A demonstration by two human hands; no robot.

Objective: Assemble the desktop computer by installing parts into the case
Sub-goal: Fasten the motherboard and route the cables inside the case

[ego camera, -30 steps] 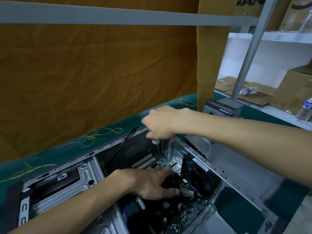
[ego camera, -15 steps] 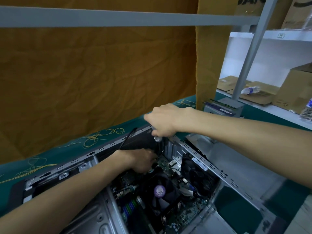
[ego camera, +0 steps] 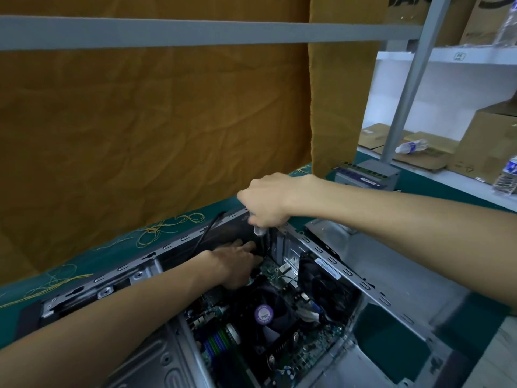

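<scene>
We see the grey metal computer case (ego camera: 330, 249) lying open on its side, its motherboard (ego camera: 310, 348) exposed, a black CPU cooler fan (ego camera: 268, 315) (purple sticker at its hub) near a rear fan (ego camera: 321, 287).

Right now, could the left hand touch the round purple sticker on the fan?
Probably yes. The left hand is inside the open case, just beyond the purple sticker, with nothing covering it.

Lying open on the table (ego camera: 419, 189), near its back edge: computer case (ego camera: 391, 292). Inside, motherboard (ego camera: 313, 351) with CPU cooler fan (ego camera: 264, 315) at centre, rear fan (ego camera: 321, 287) to its right. On shelf (ego camera: 436, 169) behind table's right corner: cardboard boxes (ego camera: 486, 141), water bottles (ego camera: 411, 146).
</scene>
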